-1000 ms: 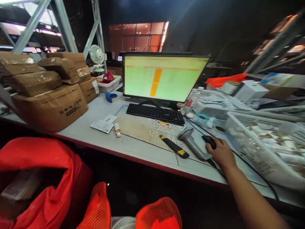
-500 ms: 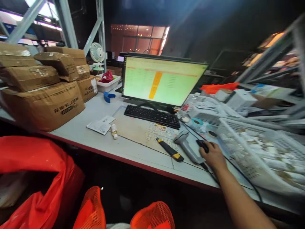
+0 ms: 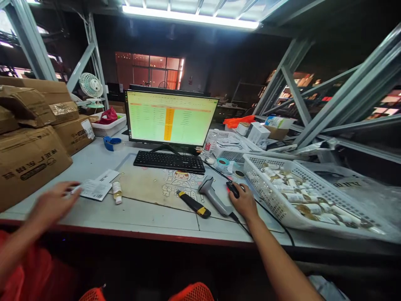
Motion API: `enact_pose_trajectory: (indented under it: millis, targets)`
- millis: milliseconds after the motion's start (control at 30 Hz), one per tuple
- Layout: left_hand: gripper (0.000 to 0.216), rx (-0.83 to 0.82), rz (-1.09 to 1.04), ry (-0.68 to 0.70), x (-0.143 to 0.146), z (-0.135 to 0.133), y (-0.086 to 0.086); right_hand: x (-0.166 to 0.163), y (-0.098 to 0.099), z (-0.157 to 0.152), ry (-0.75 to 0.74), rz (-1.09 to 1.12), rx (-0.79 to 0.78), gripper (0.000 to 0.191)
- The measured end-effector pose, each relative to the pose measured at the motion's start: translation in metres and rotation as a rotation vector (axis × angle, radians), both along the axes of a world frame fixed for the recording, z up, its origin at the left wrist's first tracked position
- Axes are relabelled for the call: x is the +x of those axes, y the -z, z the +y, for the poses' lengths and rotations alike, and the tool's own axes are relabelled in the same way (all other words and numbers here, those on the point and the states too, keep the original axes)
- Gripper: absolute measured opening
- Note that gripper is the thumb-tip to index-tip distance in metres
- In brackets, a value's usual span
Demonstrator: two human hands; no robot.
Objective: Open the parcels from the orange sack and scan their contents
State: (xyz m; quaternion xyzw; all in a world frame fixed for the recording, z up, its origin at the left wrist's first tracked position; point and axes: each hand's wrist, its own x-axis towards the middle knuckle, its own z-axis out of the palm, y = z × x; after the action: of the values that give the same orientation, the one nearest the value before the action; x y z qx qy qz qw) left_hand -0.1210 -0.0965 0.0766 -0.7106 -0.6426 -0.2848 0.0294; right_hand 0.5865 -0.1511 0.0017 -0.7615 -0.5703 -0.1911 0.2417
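Observation:
My right hand is wrapped over a black computer mouse on the desk. Just left of it lies a grey barcode scanner, its cable running toward the desk's front edge. Motion smears my left hand, whose fingertips reach the left edge of a flat white labelled packet; whether they grip it is unclear. Beside the packet a small bottle with a white label lies on its side. A black-and-yellow utility knife rests left of the scanner.
Behind the mat stand a keyboard and a lit monitor. Cardboard boxes are stacked at left. On the right, a white perforated basket holds many small bottles. A blue tape dispenser sits at the back left.
My left hand has come into view at the left, reaching the packet. My right hand stays on the mouse. The view has turned to the right and tilted up.

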Motion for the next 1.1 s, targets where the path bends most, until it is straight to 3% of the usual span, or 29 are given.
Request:
enact_pose_trajectory:
  millis: [67, 133, 200, 267, 433, 800, 1100]
  targets:
    - [0.048, -0.031, -0.013, 0.124, 0.045, 0.038, 0.007, -0.002, -0.002, -0.002, -0.035, 0.020, 0.010, 0.052]
    - [0.052, -0.008, -0.042, 0.161, 0.085, 0.073, 0.017, -0.002, -0.002, -0.004, -0.069, 0.039, -0.014, 0.051]
    - [0.053, 0.035, -0.089, 0.140, 0.106, 0.098, 0.031, -0.001, -0.001, -0.004, -0.089, 0.045, -0.055, 0.050]
    - [0.050, 0.079, -0.129, 0.141, 0.108, 0.111, 0.046, 0.001, 0.002, -0.003, -0.098, 0.047, -0.090, 0.051]
    - [0.041, 0.057, -0.198, 0.163, 0.085, 0.112, 0.064, 0.003, 0.004, -0.002, -0.095, 0.085, -0.110, 0.051]
    - [0.051, -0.296, -0.247, -0.033, 0.091, 0.108, 0.050, -0.005, -0.002, -0.006, -0.028, 0.093, -0.099, 0.047]
    - [0.053, -0.353, -0.260, -0.056, 0.095, 0.104, 0.042, -0.004, 0.000, -0.006, -0.041, 0.083, -0.094, 0.045]
